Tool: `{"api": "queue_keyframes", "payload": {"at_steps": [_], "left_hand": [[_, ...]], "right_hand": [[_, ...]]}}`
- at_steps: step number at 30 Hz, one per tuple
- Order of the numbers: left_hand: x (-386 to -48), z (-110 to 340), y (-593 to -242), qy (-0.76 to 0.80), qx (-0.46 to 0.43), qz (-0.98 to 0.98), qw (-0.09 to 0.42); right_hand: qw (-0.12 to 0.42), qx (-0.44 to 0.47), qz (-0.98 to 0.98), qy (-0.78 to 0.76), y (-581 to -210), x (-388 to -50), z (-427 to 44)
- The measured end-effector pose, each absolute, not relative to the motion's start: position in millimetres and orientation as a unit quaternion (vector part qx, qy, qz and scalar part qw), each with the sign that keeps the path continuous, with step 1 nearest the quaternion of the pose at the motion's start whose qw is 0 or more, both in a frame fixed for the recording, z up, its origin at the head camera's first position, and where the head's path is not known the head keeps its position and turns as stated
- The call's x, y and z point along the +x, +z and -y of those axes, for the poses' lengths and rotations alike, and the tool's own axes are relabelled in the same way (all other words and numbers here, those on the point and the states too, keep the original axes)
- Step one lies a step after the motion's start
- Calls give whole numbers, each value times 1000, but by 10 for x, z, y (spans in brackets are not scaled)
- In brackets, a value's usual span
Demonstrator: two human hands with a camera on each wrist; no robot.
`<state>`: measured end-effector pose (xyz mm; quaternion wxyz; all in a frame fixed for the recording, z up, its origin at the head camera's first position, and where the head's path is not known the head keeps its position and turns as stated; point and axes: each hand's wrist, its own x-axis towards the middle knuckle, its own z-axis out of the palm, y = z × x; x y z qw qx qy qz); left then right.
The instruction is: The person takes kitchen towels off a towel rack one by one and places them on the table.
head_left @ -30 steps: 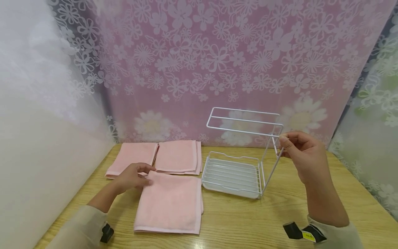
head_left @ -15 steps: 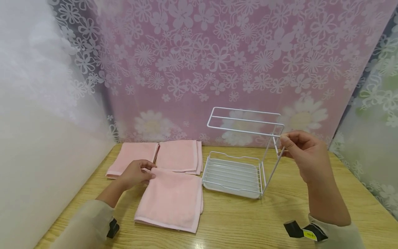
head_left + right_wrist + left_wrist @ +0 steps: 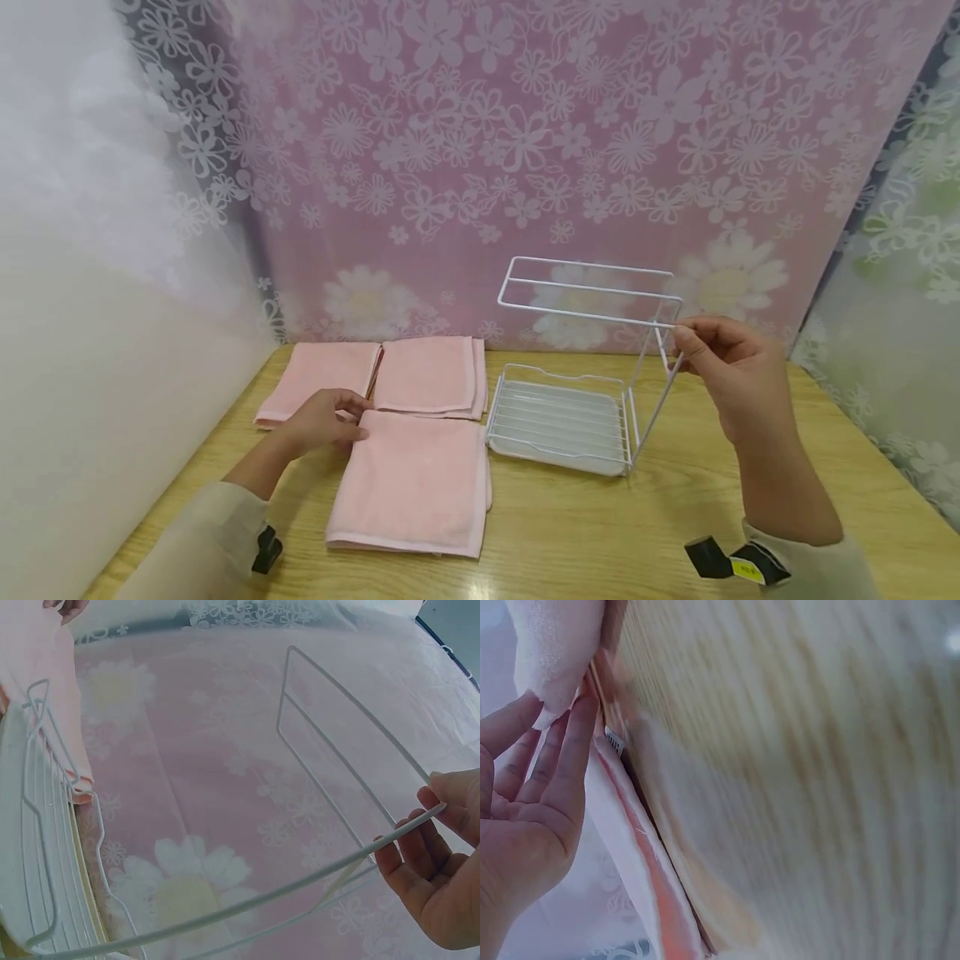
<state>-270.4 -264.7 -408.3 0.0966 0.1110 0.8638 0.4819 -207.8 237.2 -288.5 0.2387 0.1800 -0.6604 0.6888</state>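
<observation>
A folded pink towel [image 3: 412,487] lies at the front left of the table. My left hand [image 3: 318,425] pinches its far left corner between thumb and fingers; in the left wrist view, the hand [image 3: 536,802] has that towel corner [image 3: 555,656] between its fingertips, a little off the table. A white wire rack [image 3: 592,317] with a top shelf stands to the right, a white tray [image 3: 558,429] under its lower wires. My right hand [image 3: 738,379] grips the rack's upper right corner; the right wrist view shows this hand [image 3: 442,870] with its fingers curled round the wire.
Behind the front towel lie a folded pink towel [image 3: 322,375] at the back left and another pink towel [image 3: 427,375] beside it. A flower-patterned sheet [image 3: 480,167] hangs behind the wooden table [image 3: 570,542]. A pale wall [image 3: 135,275] bounds the left side.
The front towel's held corner rose and moved slightly away, then came down a little. Its near edge has shifted slightly back. My right hand and the rack stay in place.
</observation>
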Motion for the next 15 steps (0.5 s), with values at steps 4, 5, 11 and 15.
{"api": "queue_keyframes", "payload": {"at_steps": [4,5,11,15], "left_hand": [[-2656,2707,-4077,483,113,-863,91],[-2637,2724,-4077,484,112,-863,90],[-2506,2816,-4081,498,114,-856,81],[-2435,2807,-4048,517,120,-845,69]], "right_hand": [[266,164,690,653,-2961,-2076,-2350],[278,154,700,640,-2988,-2076,-2347],[318,81,735,594,-3182,-2081,-2366],[314,65,772,549,-3286,-2059,-2436]]}}
